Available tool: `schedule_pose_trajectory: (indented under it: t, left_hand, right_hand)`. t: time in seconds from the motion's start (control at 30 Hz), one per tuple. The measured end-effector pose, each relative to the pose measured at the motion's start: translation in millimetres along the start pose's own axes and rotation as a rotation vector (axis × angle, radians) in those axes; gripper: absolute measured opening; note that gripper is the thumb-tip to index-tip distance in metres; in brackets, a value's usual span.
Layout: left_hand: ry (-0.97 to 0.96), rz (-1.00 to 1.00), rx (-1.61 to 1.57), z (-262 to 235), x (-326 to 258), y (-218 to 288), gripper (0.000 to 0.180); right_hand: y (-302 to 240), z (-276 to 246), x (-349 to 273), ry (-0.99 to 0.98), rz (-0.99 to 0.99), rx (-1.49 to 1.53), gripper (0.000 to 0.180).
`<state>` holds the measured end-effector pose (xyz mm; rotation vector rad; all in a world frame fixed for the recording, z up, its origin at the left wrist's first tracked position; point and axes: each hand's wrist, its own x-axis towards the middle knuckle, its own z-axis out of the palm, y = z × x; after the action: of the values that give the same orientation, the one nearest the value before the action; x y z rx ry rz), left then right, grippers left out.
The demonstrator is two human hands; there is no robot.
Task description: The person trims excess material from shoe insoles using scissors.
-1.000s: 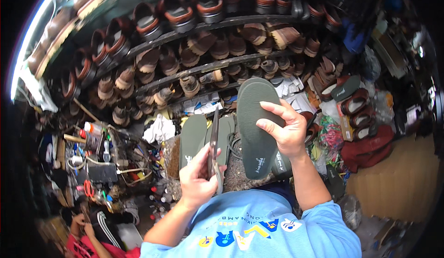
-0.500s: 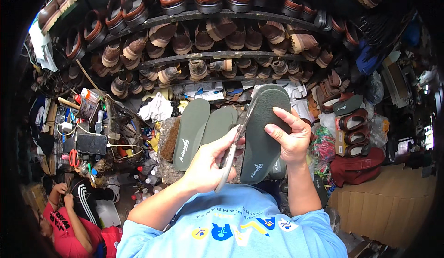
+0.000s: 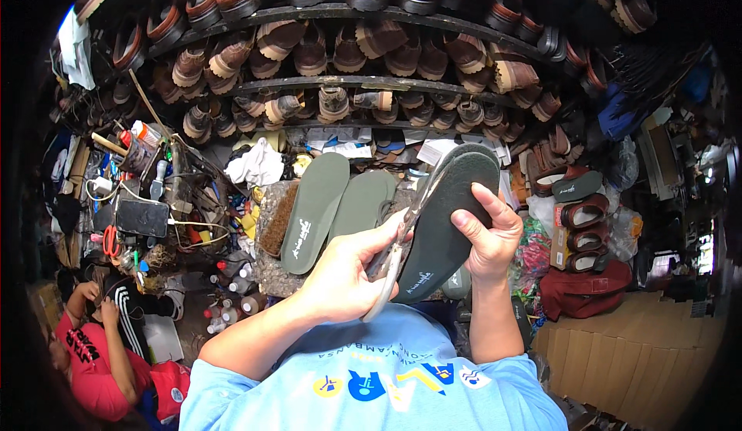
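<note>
In front of my chest, a dark green insole is held up at a slant. My right hand grips its right edge, thumb pressed on its face. My left hand is closed around a thin, light-edged piece, seen nearly edge-on beside the insole; it looks like another insole or sole, but its face is hidden. Beyond my left hand, a green insole lies on a rough block, with more green insoles to its right. A brown bristly piece lies at the block's left end.
Shelves of brown shoes rise ahead. To the left are a phone, red-handled scissors and small bottles. Another person in a red shirt sits lower left. Shoes, a maroon cloth and cardboard are on the right.
The insole in my right hand has turned slightly, its face now more oblique and darker. The whole view has shifted a little. Both hands keep their grips.
</note>
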<state>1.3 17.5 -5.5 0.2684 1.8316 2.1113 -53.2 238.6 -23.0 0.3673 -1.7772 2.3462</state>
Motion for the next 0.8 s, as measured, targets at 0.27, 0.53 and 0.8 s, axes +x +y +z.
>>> schedule_pose_trajectory:
  t: [0.27, 0.53, 0.8]
  left_hand:
    - [-0.034, -0.148, -0.097, -3, -3, 5, 0.073]
    - [-0.004, -0.067, -0.05, 0, -4, 1, 0.067]
    - [0.02, -0.033, 0.003, -3, 1, 14, 0.07]
  right_hand:
    - [2, 1, -1, 0.007, -0.024, -0.047, 0.043]
    - [3, 3, -3, 0.02, -0.059, -0.088, 0.049]
    - [-3, 2, 2, -0.071, -0.081, -0.1, 0.056]
